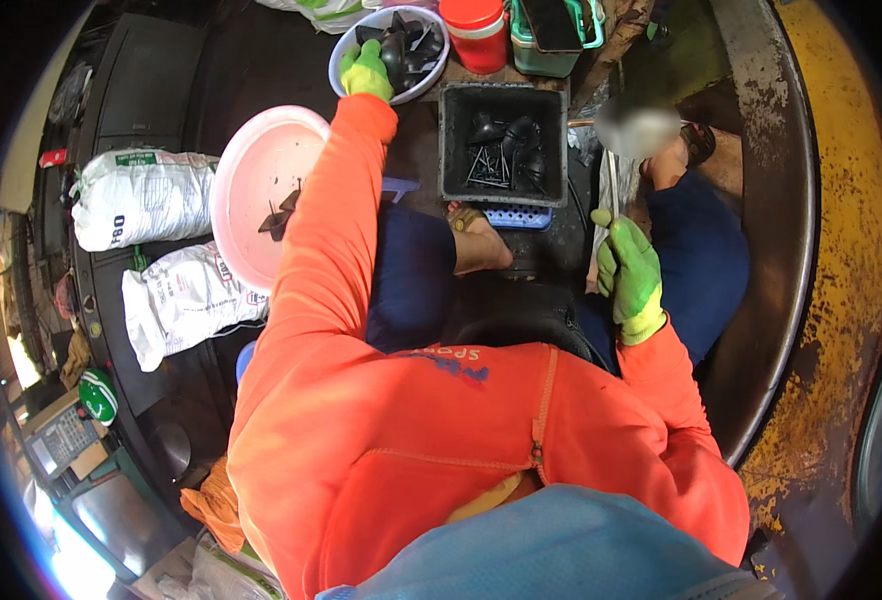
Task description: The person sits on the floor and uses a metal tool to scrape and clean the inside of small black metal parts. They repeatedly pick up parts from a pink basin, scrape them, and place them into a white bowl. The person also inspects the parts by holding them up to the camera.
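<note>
Glossy pink plastic basin; rusty metal rim

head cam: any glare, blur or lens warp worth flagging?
Head view: strong fisheye, black corners, the rusty yellow rim bends; blown-out glare at lower left; a smeared blurred patch above the right hand; left hand in the white bowl stays sharp, the black crate dim.

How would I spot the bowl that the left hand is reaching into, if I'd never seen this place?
Start at the square dark grey plastic tub of black parts in the upper middle. Just to its left, at the top edge, sits a round pale blue plastic bowl heaped with dark pieces, with the green-gloved left hand at its rim. Unlike the bigger, nearly bare pink basin below, it is small and full.
</note>
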{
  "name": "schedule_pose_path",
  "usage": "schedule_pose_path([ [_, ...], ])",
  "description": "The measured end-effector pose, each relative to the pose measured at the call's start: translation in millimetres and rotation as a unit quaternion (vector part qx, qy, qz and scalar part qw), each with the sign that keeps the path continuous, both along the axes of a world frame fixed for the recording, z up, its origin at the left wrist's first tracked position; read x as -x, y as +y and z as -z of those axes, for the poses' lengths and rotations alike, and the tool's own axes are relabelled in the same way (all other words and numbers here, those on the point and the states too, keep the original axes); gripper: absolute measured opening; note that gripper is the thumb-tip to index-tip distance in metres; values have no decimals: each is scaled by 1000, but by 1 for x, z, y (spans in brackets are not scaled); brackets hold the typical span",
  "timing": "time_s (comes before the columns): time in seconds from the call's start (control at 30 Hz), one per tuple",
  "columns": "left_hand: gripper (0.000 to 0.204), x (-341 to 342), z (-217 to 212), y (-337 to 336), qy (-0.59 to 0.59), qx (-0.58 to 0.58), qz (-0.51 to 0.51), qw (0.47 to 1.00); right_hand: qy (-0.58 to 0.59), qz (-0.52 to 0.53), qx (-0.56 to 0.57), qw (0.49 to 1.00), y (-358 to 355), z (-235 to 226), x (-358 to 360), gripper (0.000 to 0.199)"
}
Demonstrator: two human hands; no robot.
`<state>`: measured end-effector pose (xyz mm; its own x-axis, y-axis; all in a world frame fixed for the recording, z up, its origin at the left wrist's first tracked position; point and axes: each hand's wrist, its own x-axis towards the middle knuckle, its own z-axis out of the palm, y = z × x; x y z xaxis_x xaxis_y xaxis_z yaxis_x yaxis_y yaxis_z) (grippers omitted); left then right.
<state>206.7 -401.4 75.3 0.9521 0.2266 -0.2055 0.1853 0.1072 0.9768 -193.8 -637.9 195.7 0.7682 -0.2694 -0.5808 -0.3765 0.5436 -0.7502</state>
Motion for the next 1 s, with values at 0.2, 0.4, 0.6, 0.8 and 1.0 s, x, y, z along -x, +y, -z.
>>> schedule_pose_path([
  [0.2,71,-84,59,-1,-78,-496,243,830,26,-17,6,999,-3,0,-6,38],
  [0.4,53,-27,57,-32,-374,-530,123,751,31,34,-31,998,-9,3,-6,37],
  [0.6,49,110,99,-87,-48,-488,578,653,22,34,5,999,-13,7,-3,35],
  [0.8,50,163,168,-114,56,-489,524,695,14,54,-67,996,-12,6,-7,35],
  [1.0,27,172,79,-96,-222,-421,409,778,40,32,-21,998,-3,12,-19,30],
])
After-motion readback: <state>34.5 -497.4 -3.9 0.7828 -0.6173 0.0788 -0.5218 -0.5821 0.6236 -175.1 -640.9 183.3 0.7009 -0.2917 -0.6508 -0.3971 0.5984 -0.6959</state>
